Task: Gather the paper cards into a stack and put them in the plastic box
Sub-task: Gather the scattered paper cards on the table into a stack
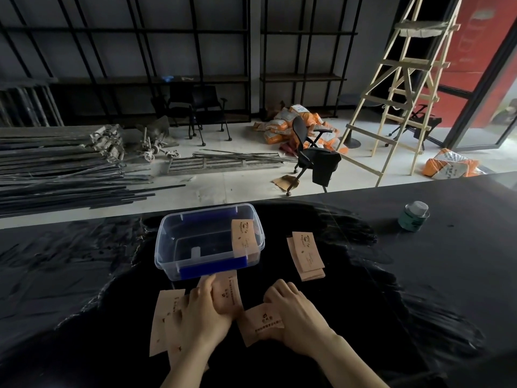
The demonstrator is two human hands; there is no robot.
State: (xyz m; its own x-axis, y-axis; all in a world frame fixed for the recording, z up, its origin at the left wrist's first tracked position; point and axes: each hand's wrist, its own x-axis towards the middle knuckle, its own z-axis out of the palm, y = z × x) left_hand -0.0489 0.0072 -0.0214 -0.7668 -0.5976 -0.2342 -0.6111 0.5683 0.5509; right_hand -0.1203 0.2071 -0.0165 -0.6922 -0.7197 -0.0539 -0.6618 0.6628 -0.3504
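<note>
Tan paper cards lie spread on a black table. A clear plastic box point(167, 247) with blue handles stands in the middle, and one card point(244, 237) leans over its right rim. My left hand point(202, 317) presses on a card point(227, 294) just in front of the box, with more cards point(163, 317) under and left of it. My right hand point(299, 317) rests on another card point(260, 323) beside it. A small pile of cards point(306, 254) lies to the right of the box. Whether either hand grips its card cannot be told.
A small green jar with a pale lid point(414, 217) stands at the table's far right. The table's far edge runs just behind the box. Beyond it are an office chair point(316, 158), a wooden ladder point(402, 88) and metal bars on the floor.
</note>
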